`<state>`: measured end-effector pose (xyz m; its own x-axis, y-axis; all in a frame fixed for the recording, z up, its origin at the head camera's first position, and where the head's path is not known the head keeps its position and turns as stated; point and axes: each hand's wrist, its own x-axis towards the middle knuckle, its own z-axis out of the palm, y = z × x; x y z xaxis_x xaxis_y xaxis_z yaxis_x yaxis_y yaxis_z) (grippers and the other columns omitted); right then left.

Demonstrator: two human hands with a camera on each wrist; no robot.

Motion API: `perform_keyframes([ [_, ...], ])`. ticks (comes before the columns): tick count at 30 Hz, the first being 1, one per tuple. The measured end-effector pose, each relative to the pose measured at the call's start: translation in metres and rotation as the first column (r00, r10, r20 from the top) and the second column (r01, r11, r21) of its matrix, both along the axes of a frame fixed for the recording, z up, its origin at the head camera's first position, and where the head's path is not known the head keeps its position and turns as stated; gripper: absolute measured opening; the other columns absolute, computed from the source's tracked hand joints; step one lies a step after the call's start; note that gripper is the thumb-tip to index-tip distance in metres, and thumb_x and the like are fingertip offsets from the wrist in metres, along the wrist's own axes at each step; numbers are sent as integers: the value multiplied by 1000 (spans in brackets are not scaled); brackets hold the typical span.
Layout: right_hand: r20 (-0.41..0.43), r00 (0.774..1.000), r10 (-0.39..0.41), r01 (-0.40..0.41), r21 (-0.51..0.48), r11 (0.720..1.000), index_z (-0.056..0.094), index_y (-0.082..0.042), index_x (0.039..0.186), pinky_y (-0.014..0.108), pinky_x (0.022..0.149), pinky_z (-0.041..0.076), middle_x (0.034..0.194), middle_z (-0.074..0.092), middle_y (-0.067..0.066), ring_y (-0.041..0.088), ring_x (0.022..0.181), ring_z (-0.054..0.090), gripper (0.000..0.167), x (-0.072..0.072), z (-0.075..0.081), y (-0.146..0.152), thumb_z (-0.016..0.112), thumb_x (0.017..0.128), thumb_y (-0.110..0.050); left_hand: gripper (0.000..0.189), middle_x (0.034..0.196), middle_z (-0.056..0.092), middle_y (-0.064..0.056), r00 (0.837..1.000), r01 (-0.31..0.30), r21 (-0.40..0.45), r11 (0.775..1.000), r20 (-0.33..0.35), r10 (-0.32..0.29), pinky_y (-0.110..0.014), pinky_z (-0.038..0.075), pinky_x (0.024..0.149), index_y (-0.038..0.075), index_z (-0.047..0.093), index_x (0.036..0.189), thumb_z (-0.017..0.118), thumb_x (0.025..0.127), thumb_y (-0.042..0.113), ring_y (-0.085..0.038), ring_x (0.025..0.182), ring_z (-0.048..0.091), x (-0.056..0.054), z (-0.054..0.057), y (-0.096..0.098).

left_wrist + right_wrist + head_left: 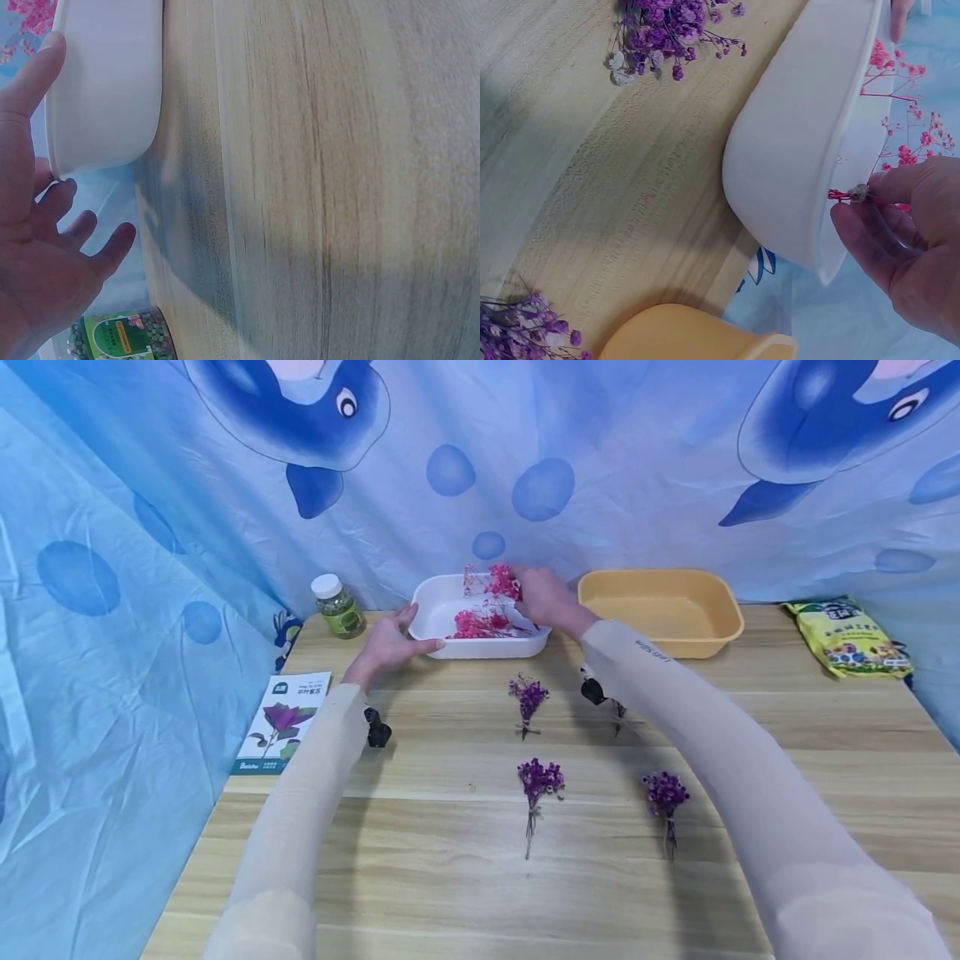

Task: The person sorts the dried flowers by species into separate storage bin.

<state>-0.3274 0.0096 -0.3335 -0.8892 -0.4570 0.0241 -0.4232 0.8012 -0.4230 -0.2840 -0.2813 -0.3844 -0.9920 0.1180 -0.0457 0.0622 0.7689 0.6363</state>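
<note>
A white plastic basin (491, 648) stands at the back of the table with pink dried flowers (480, 624) lying inside. At its left corner, my left hand (390, 647) grips the rim, thumb along the front and index finger round the end; the other fingers are spread in the left wrist view. My right hand (546, 597) is over the basin's right end. Between thumb and fingers it pinches the tied stems (857, 193) of a pink dried-flower bunch (501, 582), whose blossoms point left over the basin.
Purple dried-flower bunches (538, 781) lie on the wooden table (450, 868), one partly behind the right sleeve. A yellow basin (660, 647) stands right of the white one, then a yellow-green bag (851, 639). At left are a white-capped jar (341, 610) and a flower-picture packet (281, 722).
</note>
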Motion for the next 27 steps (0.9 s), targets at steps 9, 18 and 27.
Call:
perform_keyframes([
  [9,-35,999,8,-9,-18,1000,48,0,144,36,89,55,123,63,19,29,100,62,55,0,-9,1,63,91,5,106,164,15,-14,1000,2,17,1000,14,-2,-44,13,121,6,24,155,83,79,47,-34,150,12,1,-1,0],
  [18,4,1000,-6,7,-181,983,44,6,143,40,82,57,119,62,23,33,100,61,48,5,4,27,56,97,-2,104,163,17,-14,1000,2,21,1000,7,-2,-43,14,121,5,25,155,84,79,47,-34,150,13,0,-2,0],
  [27,-39,998,-42,31,-249,968,48,13,136,51,91,54,119,61,31,42,108,60,46,20,12,99,55,96,-7,104,163,18,-17,1000,4,5,1000,-10,-4,-43,15,121,3,25,154,83,80,46,-35,149,14,-1,-2,0],
])
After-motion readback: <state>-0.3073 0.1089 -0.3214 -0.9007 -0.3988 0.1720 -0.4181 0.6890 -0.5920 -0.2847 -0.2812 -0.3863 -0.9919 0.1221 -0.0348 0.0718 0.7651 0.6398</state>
